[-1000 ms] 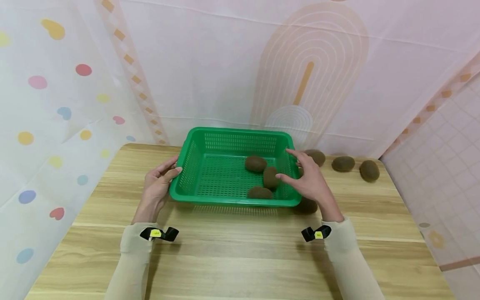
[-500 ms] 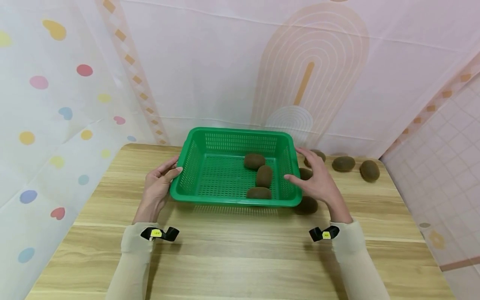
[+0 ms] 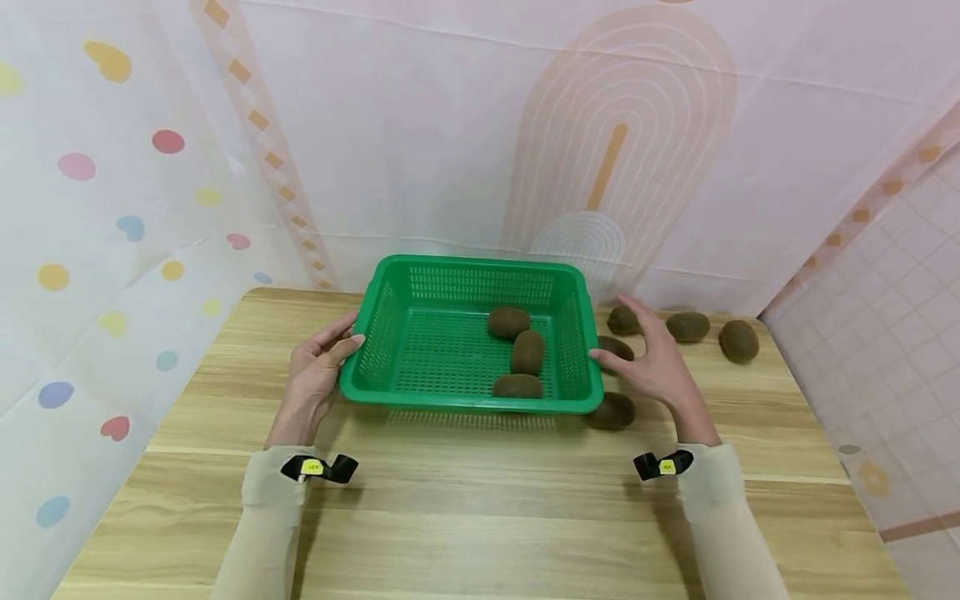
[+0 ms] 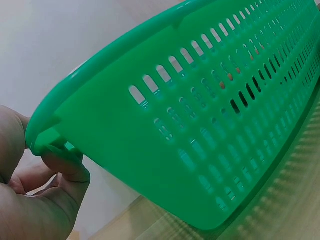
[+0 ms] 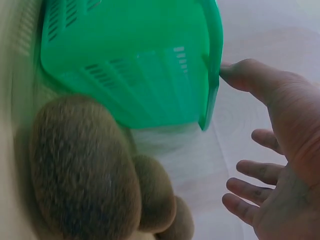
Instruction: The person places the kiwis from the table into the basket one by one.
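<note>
"What's held?"
"The left hand [image 3: 315, 367] grips a rectangular green plastic basket [image 3: 480, 404] by its left rim; the right hand [image 3: 658, 367] spreads its fingers wide near the right rim."
"Inside?"
"Three oval, fuzzy brown kiwis [image 3: 528, 352]; five more lie rightward on the wooden bench [image 3: 465, 517]."

Basket's [image 3: 480, 283] front rim hides the bottom of the nearest kiwi [image 3: 517, 386] inside, plus its right side covers bits of two loose kiwis [image 3: 615, 412]. Left wrist cam crops the left hand [image 4: 40, 207]; right wrist cam chops the closest loose one, and the table [image 5: 12, 150] there's just blur. Sleeves [image 3: 262, 521] run off the bottom, and the yellow tag [image 3: 312, 467] text is too tiny to read.
</note>
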A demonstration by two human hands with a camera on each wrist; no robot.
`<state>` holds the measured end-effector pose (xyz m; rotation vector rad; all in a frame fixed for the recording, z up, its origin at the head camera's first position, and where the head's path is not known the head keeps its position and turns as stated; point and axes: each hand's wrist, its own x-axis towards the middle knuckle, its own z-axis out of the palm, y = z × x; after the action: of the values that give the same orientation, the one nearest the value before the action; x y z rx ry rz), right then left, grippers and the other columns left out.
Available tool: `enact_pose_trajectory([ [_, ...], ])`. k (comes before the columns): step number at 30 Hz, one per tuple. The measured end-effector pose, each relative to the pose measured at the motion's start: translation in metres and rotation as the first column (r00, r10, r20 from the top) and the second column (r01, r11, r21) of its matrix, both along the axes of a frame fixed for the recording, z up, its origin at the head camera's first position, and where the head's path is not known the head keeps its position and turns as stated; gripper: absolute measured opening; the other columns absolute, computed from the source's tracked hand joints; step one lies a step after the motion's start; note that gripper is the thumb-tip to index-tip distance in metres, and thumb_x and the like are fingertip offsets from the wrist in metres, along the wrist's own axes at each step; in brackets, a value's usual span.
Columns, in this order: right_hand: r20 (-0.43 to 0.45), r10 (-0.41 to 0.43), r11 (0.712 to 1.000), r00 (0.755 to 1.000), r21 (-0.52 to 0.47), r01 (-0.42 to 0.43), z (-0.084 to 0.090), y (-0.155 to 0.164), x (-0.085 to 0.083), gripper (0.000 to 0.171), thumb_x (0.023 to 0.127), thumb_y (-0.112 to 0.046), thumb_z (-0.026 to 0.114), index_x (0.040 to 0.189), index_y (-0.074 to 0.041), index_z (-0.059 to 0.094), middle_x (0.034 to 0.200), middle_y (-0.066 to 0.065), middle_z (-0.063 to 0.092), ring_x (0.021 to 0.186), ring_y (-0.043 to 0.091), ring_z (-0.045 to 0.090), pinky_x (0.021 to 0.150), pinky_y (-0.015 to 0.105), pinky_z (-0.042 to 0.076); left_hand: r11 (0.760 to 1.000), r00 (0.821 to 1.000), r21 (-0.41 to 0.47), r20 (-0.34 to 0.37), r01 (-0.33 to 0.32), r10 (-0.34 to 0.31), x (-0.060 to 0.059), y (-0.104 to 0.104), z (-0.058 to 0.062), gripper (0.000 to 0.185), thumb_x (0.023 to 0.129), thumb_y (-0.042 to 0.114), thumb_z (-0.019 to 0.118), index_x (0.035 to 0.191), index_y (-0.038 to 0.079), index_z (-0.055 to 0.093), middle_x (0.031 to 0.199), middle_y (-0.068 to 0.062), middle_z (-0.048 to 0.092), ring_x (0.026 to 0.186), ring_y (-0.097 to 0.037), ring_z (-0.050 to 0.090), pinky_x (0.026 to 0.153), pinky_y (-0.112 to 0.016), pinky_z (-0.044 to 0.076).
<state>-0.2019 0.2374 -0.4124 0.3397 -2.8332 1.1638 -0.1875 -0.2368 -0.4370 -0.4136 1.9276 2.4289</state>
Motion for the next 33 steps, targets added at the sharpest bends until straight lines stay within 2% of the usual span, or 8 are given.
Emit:
enact_pose_trajectory([
  [9, 0.01, -0.019, 0.999, 1.0, -0.044, 0.019, -0.012, 0.015, -0.003, 0.089, 0.092, -0.042, 0.076, 0.164, -0.019, 0.028, 0.168, 0.014, 0.029, 0.152, 0.041, 0.03, 0.118, 0.065, 0.034, 1.0, 1.0, 0.009, -0.011, 0.004, -0.004, 0.0, 0.0, -0.001, 0.061, 0.096, 0.012, 0.074, 0.152, 0.007, 0.051, 0.112, 0.005, 0.055, 0.092, -0.002, 0.061, 0.075, -0.015, 0.06],
  [15, 0.074, -0.015, 0.999, 0.997, -0.029, 0.017, -0.019, 0.02, -0.006, 0.09, 0.092, -0.041, 0.077, 0.163, -0.016, 0.028, 0.167, 0.017, 0.029, 0.15, 0.043, 0.032, 0.119, 0.063, 0.035, 1.0, 1.0, 0.001, -0.014, 0.004, -0.004, 0.0, 0.0, -0.001, 0.061, 0.096, 0.013, 0.074, 0.152, 0.006, 0.051, 0.111, 0.006, 0.056, 0.093, -0.002, 0.06, 0.075, -0.015, 0.06],
  [21, 0.121, 0.027, 1.0, 0.992, -0.011, -0.026, -0.03, 0.024, -0.011, 0.088, 0.093, -0.032, 0.077, 0.162, -0.008, 0.029, 0.164, 0.022, 0.032, 0.149, 0.045, 0.034, 0.119, 0.062, 0.036, 1.0, 1.0, -0.003, -0.01, 0.004, -0.004, -0.001, 0.0, -0.001, 0.06, 0.096, 0.013, 0.074, 0.151, 0.007, 0.051, 0.111, 0.005, 0.056, 0.094, -0.002, 0.061, 0.076, -0.015, 0.06],
  [27, 0.163, 0.053, 0.998, 0.985, 0.008, -0.054, -0.042, 0.026, -0.014, 0.084, 0.093, -0.026, 0.077, 0.161, -0.009, 0.031, 0.162, 0.024, 0.035, 0.142, 0.052, 0.041, 0.115, 0.065, 0.04, 1.0, 1.0, -0.005, -0.011, 0.005, -0.005, -0.001, 0.0, -0.002, 0.06, 0.096, 0.013, 0.074, 0.151, 0.007, 0.052, 0.112, 0.005, 0.055, 0.094, -0.002, 0.06, 0.076, -0.015, 0.06],
  [33, 0.156, 0.062, 0.997, 0.986, 0.042, -0.07, -0.052, 0.025, -0.017, 0.079, 0.093, -0.02, 0.078, 0.159, -0.008, 0.037, 0.16, 0.023, 0.04, 0.14, 0.049, 0.044, 0.114, 0.063, 0.041, 1.0, 1.0, -0.004, -0.018, 0.005, -0.005, 0.0, 0.0, -0.001, 0.06, 0.096, 0.013, 0.074, 0.151, 0.007, 0.052, 0.111, 0.006, 0.056, 0.094, -0.002, 0.06, 0.075, -0.015, 0.06],
])
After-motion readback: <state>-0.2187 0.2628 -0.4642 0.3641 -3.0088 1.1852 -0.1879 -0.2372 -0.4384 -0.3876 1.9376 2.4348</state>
